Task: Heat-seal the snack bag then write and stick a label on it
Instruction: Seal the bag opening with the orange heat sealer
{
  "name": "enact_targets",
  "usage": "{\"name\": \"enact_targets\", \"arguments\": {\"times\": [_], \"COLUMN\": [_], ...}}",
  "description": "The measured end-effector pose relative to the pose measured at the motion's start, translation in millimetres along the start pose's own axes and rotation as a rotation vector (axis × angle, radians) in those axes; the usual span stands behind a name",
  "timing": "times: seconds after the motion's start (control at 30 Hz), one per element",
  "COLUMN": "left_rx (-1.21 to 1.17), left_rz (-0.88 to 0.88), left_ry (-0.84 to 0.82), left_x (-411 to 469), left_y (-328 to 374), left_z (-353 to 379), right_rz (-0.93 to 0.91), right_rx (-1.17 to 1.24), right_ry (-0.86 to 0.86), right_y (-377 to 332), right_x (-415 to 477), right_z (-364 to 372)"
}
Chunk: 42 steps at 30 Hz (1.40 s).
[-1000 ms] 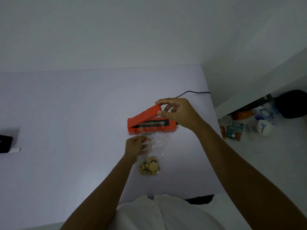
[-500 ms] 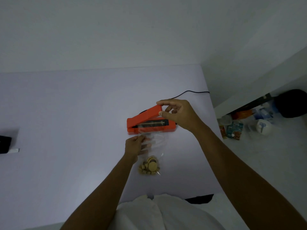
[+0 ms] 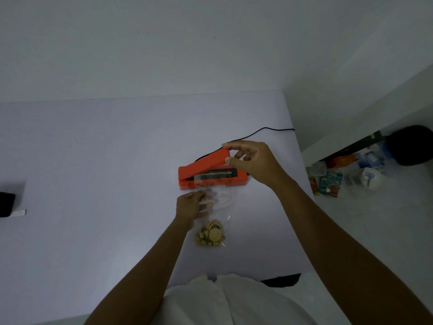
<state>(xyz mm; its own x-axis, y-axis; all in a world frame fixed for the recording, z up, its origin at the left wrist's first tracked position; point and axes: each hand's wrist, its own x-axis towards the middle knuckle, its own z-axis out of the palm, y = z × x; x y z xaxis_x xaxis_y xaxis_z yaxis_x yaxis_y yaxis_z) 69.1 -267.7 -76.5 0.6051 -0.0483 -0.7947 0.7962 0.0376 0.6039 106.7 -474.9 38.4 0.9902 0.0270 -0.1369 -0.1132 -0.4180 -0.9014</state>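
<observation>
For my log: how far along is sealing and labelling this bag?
Done: snacks are in the clear bag. In hand: right hand holds the orange sealer lid raised; left hand holds the bag's mouth at it. Left: sealing, writing and sticking the label.

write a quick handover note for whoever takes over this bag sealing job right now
Right hand pinches the free end of the sealer lid, held raised at an angle.
Left hand grips the clear snack bag by its upper part; the bag's mouth lies at the front edge of the orange heat sealer, snacks bunched at the near end.
Done: bag lined up at the sealer.
Left: press the lid down to seal, then write and stick the label; no pen or label clearly in view.
</observation>
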Motion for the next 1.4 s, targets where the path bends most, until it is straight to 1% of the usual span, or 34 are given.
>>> {"name": "enact_targets", "arguments": {"times": [0.23, 0.47, 0.73, 1.17, 1.4], "left_rx": [-0.004, 0.009, 0.01, 0.013, 0.016], "left_rz": [0.0, 0.014, 0.004, -0.002, -0.003], "left_ry": [-0.001, -0.013, 0.007, 0.01, 0.012], "left_x": [-1.7, -0.9, -1.8, 0.9, 0.5], "left_y": [0.2, -0.3, 0.6, 0.9, 4.0], "left_z": [1.1, 1.3, 1.5, -2.6, -2.8], "right_rz": [0.025, 0.086, 0.142, 0.166, 0.208], "right_rx": [0.017, -0.041, 0.01, 0.055, 0.085], "right_ry": [0.038, 0.091, 0.121, 0.151, 0.166], "right_y": [8.2, 33.4, 47.1, 57.5, 63.6], "right_x": [-6.6, -14.1, -15.5, -15.5, -15.0], "right_z": [-3.9, -4.8, -1.5, 2.0, 4.1]}}
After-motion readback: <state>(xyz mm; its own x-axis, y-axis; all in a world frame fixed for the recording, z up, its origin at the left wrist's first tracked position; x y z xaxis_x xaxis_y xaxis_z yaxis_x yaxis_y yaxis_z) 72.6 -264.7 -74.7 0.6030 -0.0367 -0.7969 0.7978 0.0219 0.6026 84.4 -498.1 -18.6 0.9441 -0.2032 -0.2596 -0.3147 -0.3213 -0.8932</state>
